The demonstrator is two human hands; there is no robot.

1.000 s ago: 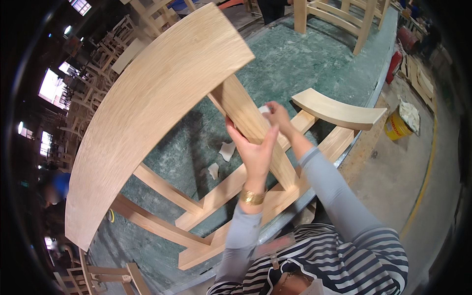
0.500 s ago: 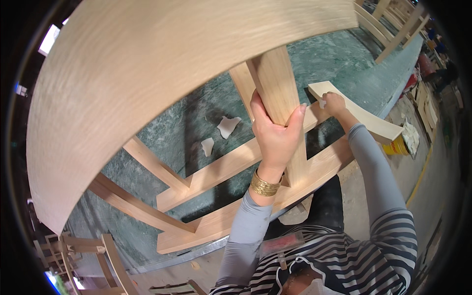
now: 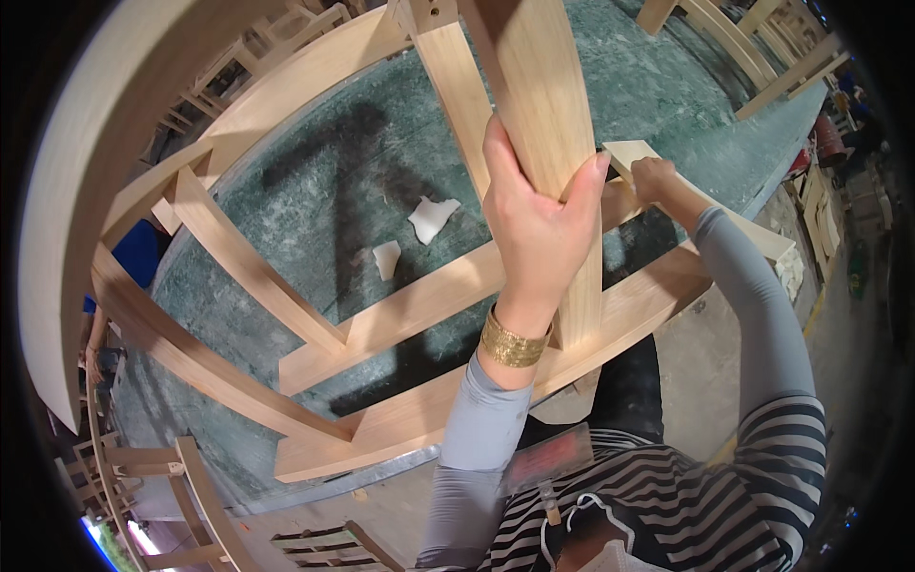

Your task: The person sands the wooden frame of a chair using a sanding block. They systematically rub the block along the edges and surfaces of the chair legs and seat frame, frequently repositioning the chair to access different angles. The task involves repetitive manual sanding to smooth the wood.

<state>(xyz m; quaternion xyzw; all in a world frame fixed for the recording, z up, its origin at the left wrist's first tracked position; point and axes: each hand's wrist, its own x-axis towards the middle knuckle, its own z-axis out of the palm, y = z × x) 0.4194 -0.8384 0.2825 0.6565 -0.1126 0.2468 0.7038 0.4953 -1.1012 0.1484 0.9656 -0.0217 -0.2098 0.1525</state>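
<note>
A pale wooden chair-like frame [image 3: 419, 419] with curved bars and long rails rests on a green worktable [image 3: 381, 133]. My left hand [image 3: 538, 214], with a gold bracelet at its wrist, is wrapped round the thick upright post [image 3: 548, 105]. My right hand [image 3: 656, 181] is closed at the right end of the frame, beside a curved pale board [image 3: 729, 217]. What its fingers hold is hidden. A wide curved wooden piece [image 3: 67, 200] belonging to the frame rises close at the left.
Two white scraps [image 3: 434, 219] lie on the table inside the frame. More wooden frames stand at the far right [image 3: 734, 48] and lower left [image 3: 195, 505]. A slatted wooden piece [image 3: 329, 545] is on the floor. Another person's arm [image 3: 93, 348] shows at the left edge.
The wide curved piece has swung up and left, uncovering the frame's far bars and the table behind. Both hands keep their places, and the white bit at my right fingers is now out of sight.
</note>
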